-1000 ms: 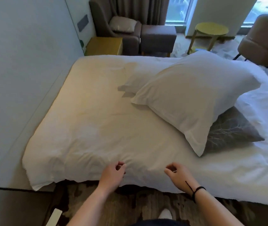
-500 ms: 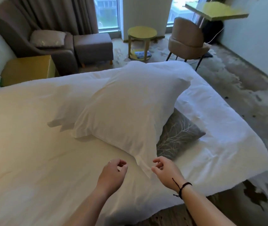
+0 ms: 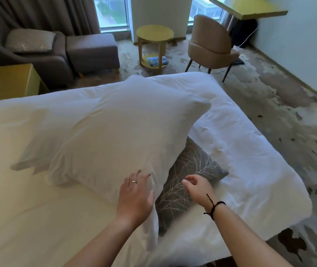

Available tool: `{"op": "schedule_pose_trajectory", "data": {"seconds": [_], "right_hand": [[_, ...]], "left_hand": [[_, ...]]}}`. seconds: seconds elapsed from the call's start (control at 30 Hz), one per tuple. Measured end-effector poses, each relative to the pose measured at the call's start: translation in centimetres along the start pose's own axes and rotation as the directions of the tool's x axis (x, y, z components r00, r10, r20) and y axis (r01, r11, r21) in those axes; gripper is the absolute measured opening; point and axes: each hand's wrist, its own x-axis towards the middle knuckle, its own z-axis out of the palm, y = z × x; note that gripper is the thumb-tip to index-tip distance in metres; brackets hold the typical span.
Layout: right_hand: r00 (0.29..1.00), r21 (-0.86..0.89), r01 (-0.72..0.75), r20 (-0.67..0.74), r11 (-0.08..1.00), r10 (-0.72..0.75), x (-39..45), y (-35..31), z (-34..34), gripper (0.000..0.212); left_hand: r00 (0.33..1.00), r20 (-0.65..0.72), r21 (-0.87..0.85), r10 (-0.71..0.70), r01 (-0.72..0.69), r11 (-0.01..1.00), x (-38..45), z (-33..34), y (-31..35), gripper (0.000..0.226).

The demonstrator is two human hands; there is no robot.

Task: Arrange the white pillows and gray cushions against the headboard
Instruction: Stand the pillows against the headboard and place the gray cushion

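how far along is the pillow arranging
Barely started. Done: nothing is placed; no headboard is in view. In hand: the left hand reaches with spread fingers onto the top white pillow; the right hand hovers loosely curled over the gray cushion, no grip yet. Left: both, plus the second white pillow underneath.

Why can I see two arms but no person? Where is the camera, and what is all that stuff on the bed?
The camera sits on the person's head and looks down, so you see only their arms. The left hand, with a ring, lies flat with straight fingers on the big white pillow. The right hand, with a black string round the wrist, hovers with loosely curled fingers above the gray cushion and holds nothing. The cushion lies partly under the pillow. Both lie on the white bed. Behind it stand a yellow round table and chairs.
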Motion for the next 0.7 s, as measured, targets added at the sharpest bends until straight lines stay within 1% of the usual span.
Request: {"op": "schedule_pose_trajectory", "data": {"seconds": [0.1,0.17,0.2,0.23,0.27,0.33,0.4,0.43,0.53,0.6,0.63,0.7], "right_hand": [[0.996,-0.029,-0.015,0.093,0.999,0.017,6.4,-0.1,-0.9,0.045],[0.99,0.037,-0.086,0.12,0.996,0.081,10.7,-0.6,-1.6,0.046],[0.982,0.117,-0.144,0.141,0.983,0.127,12.7,-1.0,-2.0,0.043],[0.968,0.227,-0.216,0.179,0.95,0.177,14.6,-1.6,-2.1,0.041],[0.948,0.345,-0.289,0.234,0.893,0.216,16.2,-2.1,-2.2,0.041],[0.908,0.516,-0.395,0.348,0.76,0.235,18.7,-2.7,-1.8,0.053],[0.883,0.596,-0.444,0.418,0.669,0.213,20.3,-3.0,-0.9,0.066],[0.88,0.615,-0.45,0.43,0.648,0.203,20.8,-3.2,-0.4,0.068],[0.885,0.65,-0.448,0.421,0.614,0.199,22.0,-3.5,0.6,0.06],[0.888,0.66,-0.444,0.414,0.606,0.2,22.6,-3.5,1.3,0.051],[0.893,0.658,-0.431,0.408,0.617,0.189,22.8,-3.7,1.6,0.045],[0.908,0.629,-0.385,0.389,0.676,0.156,23.0,-4.3,2.0,0.033]], "left_hand": [[0.999,-0.036,0.127,0.023,-0.018,0.992,2.9,0.8,1.9,0.054],[0.999,-0.03,0.205,0.019,-0.013,0.979,4.9,1.8,3.0,0.055],[1.0,-0.017,0.244,0.017,-0.013,0.97,5.8,2.4,3.5,0.056],[1.0,0.0,0.279,0.013,-0.012,0.96,6.6,3.0,3.9,0.059],[1.0,0.021,0.307,-0.001,-0.005,0.952,7.2,3.5,4.2,0.062],[0.996,0.067,0.34,-0.061,0.035,0.94,8.1,4.3,4.4,0.068],[0.991,0.084,0.358,-0.108,0.071,0.931,8.4,4.8,4.3,0.073],[0.989,0.086,0.366,-0.119,0.08,0.927,8.5,4.9,4.1,0.075],[0.988,0.055,0.376,-0.141,0.111,0.92,8.8,5.0,3.7,0.079],[0.987,0.025,0.371,-0.159,0.139,0.918,9.1,4.9,3.5,0.082],[0.986,0.011,0.367,-0.166,0.15,0.918,9.2,4.8,3.5,0.083],[0.983,-0.013,0.367,-0.182,0.174,0.914,9.5,4.6,3.6,0.085]]}}
